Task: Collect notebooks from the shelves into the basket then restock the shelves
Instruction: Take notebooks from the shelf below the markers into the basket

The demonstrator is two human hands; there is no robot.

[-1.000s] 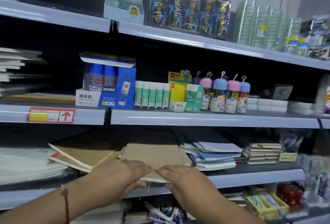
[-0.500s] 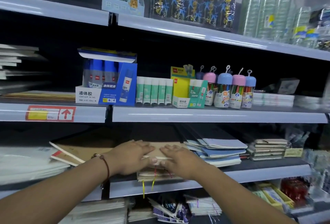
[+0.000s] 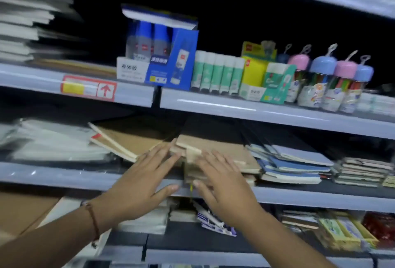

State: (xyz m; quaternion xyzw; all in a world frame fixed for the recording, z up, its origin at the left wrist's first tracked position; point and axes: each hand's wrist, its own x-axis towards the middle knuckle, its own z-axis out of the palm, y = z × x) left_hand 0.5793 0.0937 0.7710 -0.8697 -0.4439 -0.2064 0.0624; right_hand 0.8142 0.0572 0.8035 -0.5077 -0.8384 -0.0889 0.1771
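Seemingly late stage: restocking. Kraft notebooks [image 3: 215, 156] lay stacked on the middle shelf [image 3: 299, 195], front edge at centre. No basket in view, so what remained could not be judged. Left hand [image 3: 141, 184], at 7 o'clock of the stack, and right hand [image 3: 224, 184], at 5 o'clock, rested on it, fingers straight and spread, gripping nothing. Blue notebooks [image 3: 295, 165] at 3 o'clock; glue box [image 3: 162, 58] at 11. Frame blurred.

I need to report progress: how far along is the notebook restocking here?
Done: a stack of brown notebooks already lies on the shelf, beside the blue notebooks. In hand: the left hand and right hand lie flat-fingered at the stack's front edge, apparently squaring it. Left: unclear; no basket is in view.
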